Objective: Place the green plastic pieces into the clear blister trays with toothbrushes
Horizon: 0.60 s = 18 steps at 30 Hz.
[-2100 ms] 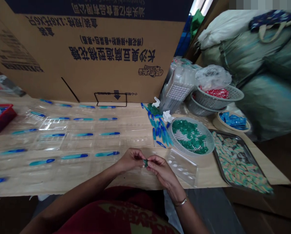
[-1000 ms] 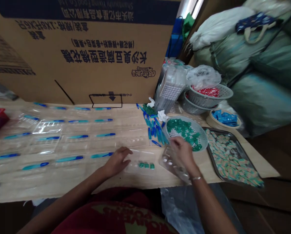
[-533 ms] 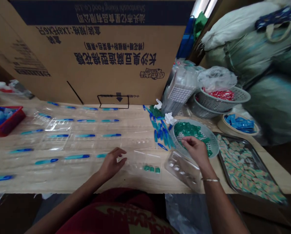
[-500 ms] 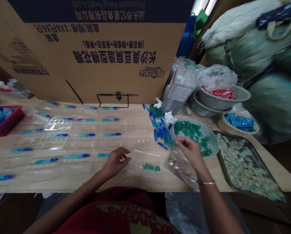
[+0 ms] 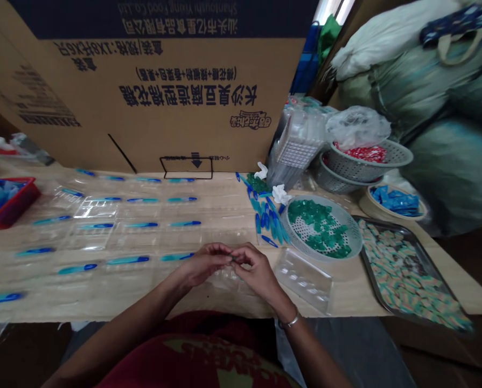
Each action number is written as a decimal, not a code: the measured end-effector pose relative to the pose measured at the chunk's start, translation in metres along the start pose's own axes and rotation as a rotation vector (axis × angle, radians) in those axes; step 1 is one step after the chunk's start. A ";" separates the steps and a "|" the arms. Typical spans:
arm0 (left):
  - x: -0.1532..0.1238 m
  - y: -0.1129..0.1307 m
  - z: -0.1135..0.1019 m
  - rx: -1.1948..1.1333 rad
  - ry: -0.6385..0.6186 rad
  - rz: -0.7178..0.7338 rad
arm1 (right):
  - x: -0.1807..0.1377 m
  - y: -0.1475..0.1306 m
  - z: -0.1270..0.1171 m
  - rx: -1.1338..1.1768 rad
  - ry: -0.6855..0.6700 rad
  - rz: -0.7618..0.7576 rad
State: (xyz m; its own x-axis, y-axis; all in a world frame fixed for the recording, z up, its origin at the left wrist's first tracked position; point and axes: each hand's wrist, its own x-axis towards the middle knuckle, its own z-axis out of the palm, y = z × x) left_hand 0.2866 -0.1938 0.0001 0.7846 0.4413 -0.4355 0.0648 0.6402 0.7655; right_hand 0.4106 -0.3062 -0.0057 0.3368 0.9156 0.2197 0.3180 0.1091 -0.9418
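Observation:
My left hand [image 5: 205, 263] and my right hand [image 5: 257, 270] meet above a clear plastic tray [image 5: 230, 282] near the front of the table. Between the pinched fingertips of both shows a small dark green piece [image 5: 234, 258], mostly hidden. The wrists cover most of that tray, so its contents do not show. Right of my right hand lies another clear tray [image 5: 305, 281] with round moulded bumps. Beyond it, a grey perforated basket [image 5: 356, 229] holds many small green pieces [image 5: 315, 215]. Blue and teal pen-shaped items [image 5: 269, 218] lie in a heap left of the basket.
Rows of clear trays [image 5: 135, 242], many with one blue pen-shaped item each, cover the left side. A large carton [image 5: 163, 129] stands behind. At right are a metal tray [image 5: 420, 280] of striped pieces, a bowl of blue packets [image 5: 396, 202] and stacked baskets [image 5: 396, 156].
My right hand has moved left from beside the green basket to meet my left hand, which shifted slightly right. The clear tray under my right forearm is now uncovered.

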 end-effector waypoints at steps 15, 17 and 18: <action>-0.006 0.001 0.001 0.040 0.003 -0.008 | -0.017 0.010 0.015 -0.288 0.041 -0.255; -0.006 -0.004 0.002 -0.063 0.048 0.022 | -0.016 0.009 0.016 -0.303 0.047 -0.254; -0.006 -0.007 0.003 -0.098 0.063 0.029 | -0.016 0.008 0.017 -0.315 0.031 -0.253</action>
State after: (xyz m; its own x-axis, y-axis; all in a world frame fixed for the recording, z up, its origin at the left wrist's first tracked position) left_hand 0.2834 -0.2023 -0.0013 0.7451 0.4969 -0.4449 -0.0200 0.6834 0.7297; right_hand 0.3932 -0.3133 -0.0212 0.2380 0.8624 0.4468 0.6488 0.2012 -0.7339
